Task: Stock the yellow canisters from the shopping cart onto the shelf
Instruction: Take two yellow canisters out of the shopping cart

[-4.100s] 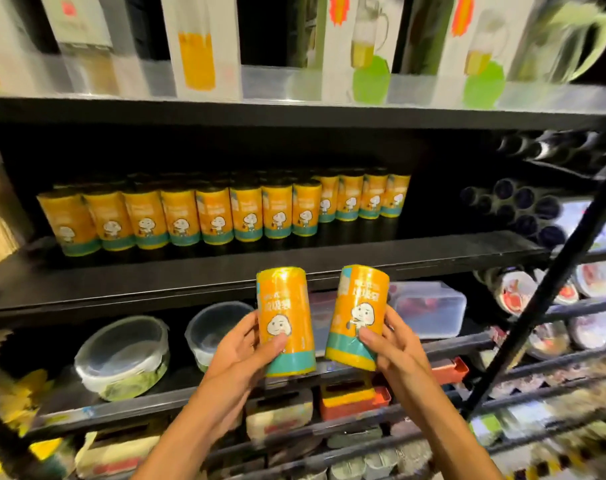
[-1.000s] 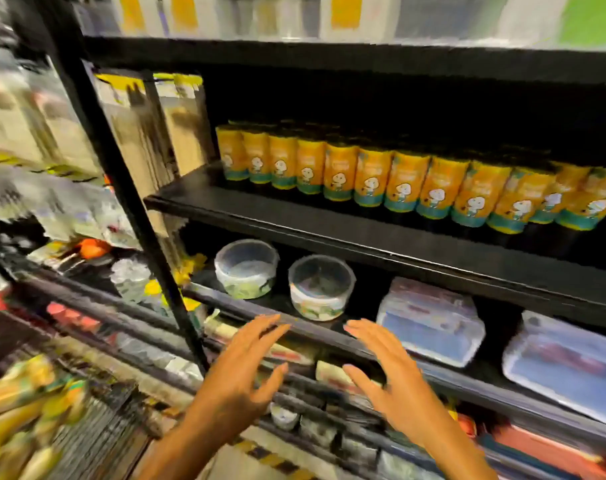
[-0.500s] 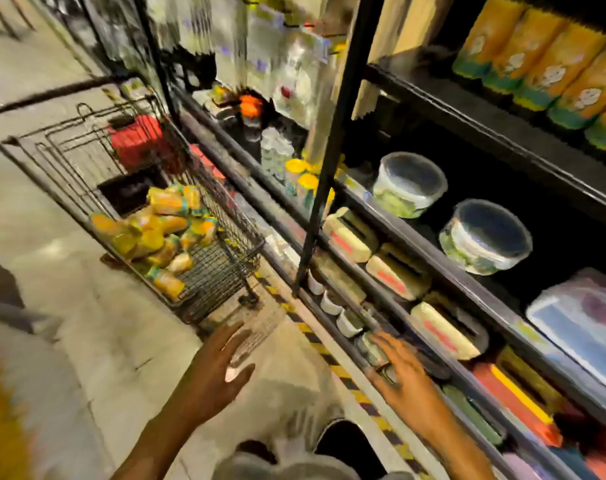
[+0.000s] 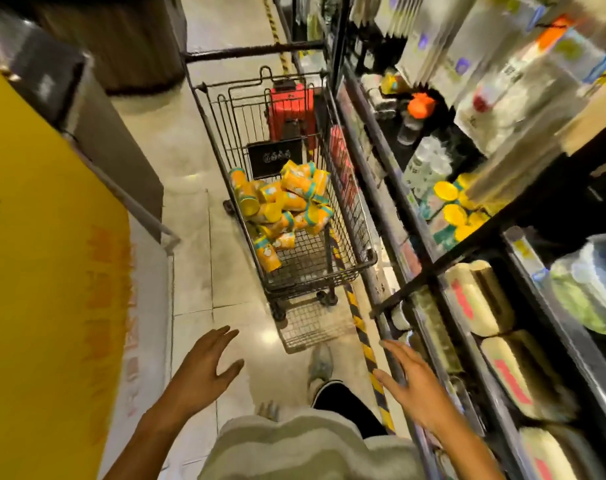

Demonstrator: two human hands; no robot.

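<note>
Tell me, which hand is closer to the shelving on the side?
Right. The right hand reaches along the shelving edge, right beside it; the left hand hovers open over the floor, across the person's body from it.

a shop; stocked shelves (image 4: 467,216); shopping cart (image 4: 343,188)

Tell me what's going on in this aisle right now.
A person is restocking. Both hands are empty and open: the left hand and right hand reach forward over the floor toward the shopping cart parked beside the shelving. A heap of yellow canisters lies in the cart, not yet picked up. Neither hand touches the cart.
</note>
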